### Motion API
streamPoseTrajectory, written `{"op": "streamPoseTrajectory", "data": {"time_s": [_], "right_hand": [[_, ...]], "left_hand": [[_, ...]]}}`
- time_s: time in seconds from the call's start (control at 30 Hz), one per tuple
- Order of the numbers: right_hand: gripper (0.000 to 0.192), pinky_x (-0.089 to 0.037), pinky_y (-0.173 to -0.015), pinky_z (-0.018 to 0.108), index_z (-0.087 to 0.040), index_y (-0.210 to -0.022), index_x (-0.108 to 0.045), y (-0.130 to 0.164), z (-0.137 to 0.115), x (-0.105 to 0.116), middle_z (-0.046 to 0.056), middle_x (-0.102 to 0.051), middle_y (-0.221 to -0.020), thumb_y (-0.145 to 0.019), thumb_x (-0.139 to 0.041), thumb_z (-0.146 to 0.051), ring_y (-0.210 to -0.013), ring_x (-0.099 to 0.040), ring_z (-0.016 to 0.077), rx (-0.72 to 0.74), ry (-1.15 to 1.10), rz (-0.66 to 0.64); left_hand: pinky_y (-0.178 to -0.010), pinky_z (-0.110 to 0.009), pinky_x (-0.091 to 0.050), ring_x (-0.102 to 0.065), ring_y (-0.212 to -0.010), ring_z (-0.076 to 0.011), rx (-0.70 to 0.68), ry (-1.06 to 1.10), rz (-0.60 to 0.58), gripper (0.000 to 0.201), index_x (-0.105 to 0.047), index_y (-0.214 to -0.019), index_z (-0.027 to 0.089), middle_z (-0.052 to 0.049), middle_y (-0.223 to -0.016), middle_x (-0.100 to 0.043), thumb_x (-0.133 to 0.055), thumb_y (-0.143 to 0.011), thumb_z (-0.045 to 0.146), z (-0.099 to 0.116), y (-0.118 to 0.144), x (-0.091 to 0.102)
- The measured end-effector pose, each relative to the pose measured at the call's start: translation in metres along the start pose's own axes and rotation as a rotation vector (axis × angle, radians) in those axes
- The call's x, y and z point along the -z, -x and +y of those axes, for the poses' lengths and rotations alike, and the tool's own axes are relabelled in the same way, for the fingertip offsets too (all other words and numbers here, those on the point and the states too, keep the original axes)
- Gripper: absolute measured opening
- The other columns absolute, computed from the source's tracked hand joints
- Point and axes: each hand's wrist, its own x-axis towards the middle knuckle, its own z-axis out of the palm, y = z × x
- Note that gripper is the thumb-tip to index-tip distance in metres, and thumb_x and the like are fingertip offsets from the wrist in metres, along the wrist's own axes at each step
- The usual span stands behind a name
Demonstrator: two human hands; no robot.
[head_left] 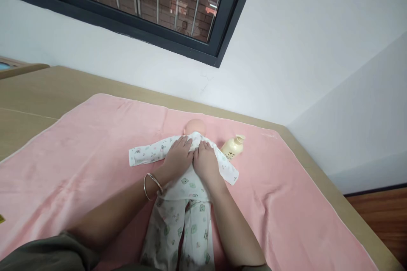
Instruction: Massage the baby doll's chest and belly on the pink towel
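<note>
two hands rest side by side on a baby doll (pixel 194 127) lying face up on a pink towel (pixel 79 156). the left hand (pixel 178 156) lies flat, fingers loosely spread, palm pressed on the chest of the doll's white printed outfit (pixel 181 216), fingertips near the collar; a metal bangle (pixel 151 185) circles that wrist. the right hand (pixel 205 161) lies just beside it, touching it, also flat and open on the cloth, fingers pointing toward the doll's bare head. neither hand grips anything. the outfit's sleeves stretch out to either side, the legs run toward the person. a cream pump bottle (pixel 233 146) lies just beside the right sleeve. the towel covers a tan bed (pixel 32 93) against a white wall (pixel 286 51), under a dark-framed window (pixel 152 0).
</note>
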Motion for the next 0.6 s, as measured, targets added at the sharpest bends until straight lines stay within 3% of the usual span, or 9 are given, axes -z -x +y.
{"op": "streamPoseTrajectory", "data": {"time_s": [0.1, 0.2, 0.3, 0.43, 0.6], "right_hand": [[0.039, -0.039, -0.112, 0.044, -0.006, -0.129, -0.063, 0.013, -0.013, 0.005, 0.022, -0.068, -0.132, -0.104, -0.039, -0.023, -0.128, -0.059, 0.0337, 0.047, 0.067, 0.011], [0.035, -0.041, -0.107, 0.042, -0.011, -0.118, -0.067, 0.014, -0.012, 0.009, 0.019, -0.073, -0.118, -0.105, -0.037, -0.023, -0.117, -0.065, 0.0315, 0.067, 0.076, 0.02], [0.04, -0.039, -0.111, 0.041, -0.011, -0.127, -0.064, 0.003, 0.0, 0.007, 0.019, -0.069, -0.131, -0.105, -0.033, -0.024, -0.128, -0.06, 0.0302, 0.055, 0.012, 0.002], [0.052, -0.025, -0.124, 0.046, -0.005, -0.15, -0.048, -0.013, 0.013, -0.003, 0.021, -0.044, -0.16, -0.107, -0.033, -0.028, -0.151, -0.037, 0.0318, -0.002, -0.037, -0.01], [0.055, -0.022, -0.125, 0.051, -0.001, -0.152, -0.044, -0.009, 0.007, -0.002, 0.022, -0.045, -0.159, -0.106, -0.033, -0.029, -0.15, -0.038, 0.0355, 0.002, 0.019, -0.036]], "left_hand": [[-0.117, -0.048, -0.043, -0.054, -0.136, -0.0306, -0.07, 0.013, -0.041, 0.043, -0.06, -0.133, 0.01, -0.019, -0.138, -0.064, -0.036, -0.101, 0.026, -0.017, -0.011, 0.002], [-0.117, -0.051, -0.042, -0.052, -0.138, -0.0327, -0.016, -0.034, -0.032, 0.044, -0.057, -0.136, 0.01, -0.019, -0.14, -0.063, -0.036, -0.101, 0.027, -0.015, -0.01, 0.001], [-0.118, -0.053, -0.04, -0.048, -0.142, -0.0368, 0.078, -0.092, -0.008, 0.05, -0.052, -0.142, 0.004, -0.022, -0.148, -0.057, -0.036, -0.102, 0.029, 0.001, 0.001, 0.0], [-0.119, -0.053, -0.038, -0.049, -0.142, -0.0368, 0.063, -0.111, 0.004, 0.049, -0.055, -0.141, 0.004, -0.023, -0.149, -0.057, -0.038, -0.101, 0.028, 0.017, 0.009, 0.003], [-0.118, -0.052, -0.04, -0.051, -0.141, -0.0351, 0.085, -0.038, -0.042, 0.046, -0.058, -0.136, 0.007, -0.021, -0.147, -0.059, -0.043, -0.097, 0.026, 0.003, -0.003, 0.009]]}}
